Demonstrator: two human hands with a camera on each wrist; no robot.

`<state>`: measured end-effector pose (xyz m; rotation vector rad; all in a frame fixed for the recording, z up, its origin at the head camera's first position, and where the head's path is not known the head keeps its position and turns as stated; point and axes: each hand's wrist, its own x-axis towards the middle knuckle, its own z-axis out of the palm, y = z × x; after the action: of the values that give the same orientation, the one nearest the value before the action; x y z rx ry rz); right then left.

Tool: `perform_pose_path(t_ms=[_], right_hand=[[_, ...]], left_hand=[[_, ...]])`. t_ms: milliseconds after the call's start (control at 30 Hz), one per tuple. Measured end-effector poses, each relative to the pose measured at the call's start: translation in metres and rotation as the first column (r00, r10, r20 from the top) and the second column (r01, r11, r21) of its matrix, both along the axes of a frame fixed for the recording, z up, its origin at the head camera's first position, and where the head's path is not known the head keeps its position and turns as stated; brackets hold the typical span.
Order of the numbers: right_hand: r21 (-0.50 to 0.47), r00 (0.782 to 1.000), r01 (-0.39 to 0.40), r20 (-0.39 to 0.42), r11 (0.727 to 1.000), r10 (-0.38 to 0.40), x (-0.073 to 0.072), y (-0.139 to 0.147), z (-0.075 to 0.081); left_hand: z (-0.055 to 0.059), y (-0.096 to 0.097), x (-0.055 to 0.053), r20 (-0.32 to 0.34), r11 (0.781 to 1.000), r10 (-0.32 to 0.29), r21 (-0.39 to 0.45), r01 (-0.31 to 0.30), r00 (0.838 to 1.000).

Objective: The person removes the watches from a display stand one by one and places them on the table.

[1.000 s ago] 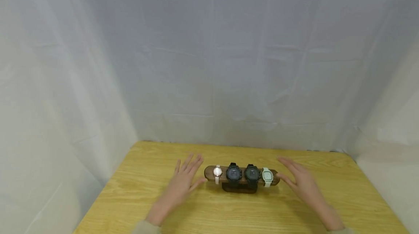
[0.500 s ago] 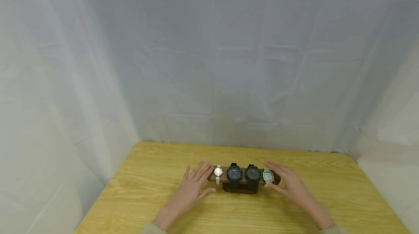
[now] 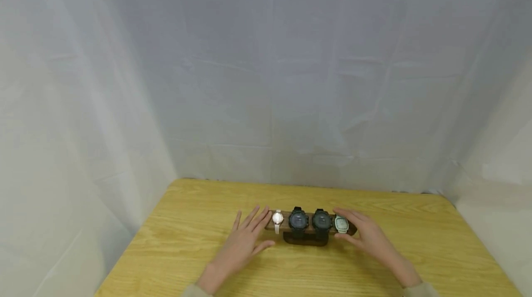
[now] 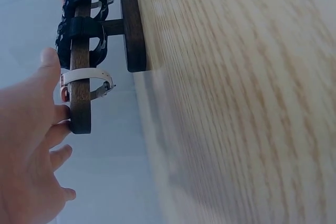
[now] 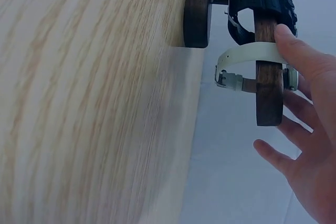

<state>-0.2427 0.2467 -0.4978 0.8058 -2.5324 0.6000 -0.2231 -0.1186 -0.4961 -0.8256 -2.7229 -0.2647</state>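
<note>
A dark wooden watch stand (image 3: 305,239) stands on the table, its crossbar bearing several watches. At the crossbar's left end, my left hand (image 3: 241,246) has its fingers spread and fairly straight, fingertips over the wood beside a small wristwatch with a white strap (image 3: 277,218). My right hand (image 3: 371,239) pinches the pale green wristwatch (image 3: 341,224) at the right end, index finger above and thumb below. In the right wrist view its thumb lies against the pale strap (image 5: 252,52). Two bulky black watches, the left one (image 3: 298,220) and the right one (image 3: 322,221), fill the middle.
The yellow wood-grain table (image 3: 187,223) has rounded far corners. White cloth (image 3: 266,80) hangs behind it and along both sides. In the left wrist view the stand's base (image 4: 134,30) rests on the tabletop, below the raised crossbar (image 4: 80,100).
Both hands have come inward to the crossbar's ends. The right thumb and fingers have closed in on the pale green wristwatch. The stand and watches look unmoved.
</note>
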Motion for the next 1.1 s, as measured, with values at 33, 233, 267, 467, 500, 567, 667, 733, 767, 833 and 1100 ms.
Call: perform_pose_path(t_ms=[33, 233, 267, 467, 500, 567, 667, 733, 767, 833, 1100], right_hand=[[0.001, 1.000, -0.002, 0.001, 1.000, 0.002, 0.000, 0.000, 0.000], [0.019, 1.000, -0.005, -0.002, 1.000, 0.005, 0.000, 0.000, -0.002], [0.019, 1.000, -0.006, -0.004, 1.000, 0.006, -0.001, 0.001, -0.002], [0.029, 0.998, 0.003, -0.055, 1.000, -0.002, 0.001, 0.002, -0.004], [0.031, 0.998, 0.007, -0.059, 0.999, -0.005, 0.001, 0.002, -0.004], [0.033, 0.998, 0.013, -0.058, 0.999, -0.011, 0.002, 0.003, -0.003], [0.038, 0.999, 0.021, -0.045, 0.999, -0.019, 0.004, 0.004, -0.002], [0.046, 0.999, 0.026, -0.045, 0.999, -0.024, 0.005, 0.006, -0.002], [0.047, 0.999, 0.028, -0.048, 0.999, -0.026, 0.005, 0.007, -0.001], [0.051, 0.998, 0.030, -0.063, 0.998, -0.027, 0.006, 0.010, -0.001], [0.048, 0.990, 0.040, -0.138, 0.998, -0.033, 0.006, 0.026, -0.004]], left_hand=[[0.000, 0.000, 0.000, 0.001, 1.000, 0.001, 0.001, -0.001, 1.000], [0.002, -0.001, 0.004, 0.000, 1.000, 0.003, -0.001, -0.003, 1.000], [0.003, -0.001, 0.004, 0.001, 1.000, 0.002, 0.000, -0.002, 1.000], [0.006, 0.000, 0.005, 0.018, 1.000, 0.003, 0.006, -0.004, 1.000], [0.007, 0.000, 0.005, 0.021, 1.000, 0.003, 0.006, -0.003, 1.000], [0.007, 0.001, 0.005, 0.029, 1.000, 0.002, 0.006, -0.002, 1.000], [0.008, 0.002, 0.005, 0.039, 1.000, 0.003, 0.003, -0.003, 0.999], [0.008, 0.002, 0.005, 0.046, 1.000, 0.001, 0.004, -0.002, 0.999], [0.008, 0.002, 0.005, 0.050, 1.000, 0.001, 0.006, -0.001, 0.999], [0.008, 0.003, 0.004, 0.060, 1.000, 0.001, 0.008, -0.001, 0.998], [0.008, 0.003, 0.002, 0.071, 1.000, -0.009, 0.020, 0.008, 0.997]])
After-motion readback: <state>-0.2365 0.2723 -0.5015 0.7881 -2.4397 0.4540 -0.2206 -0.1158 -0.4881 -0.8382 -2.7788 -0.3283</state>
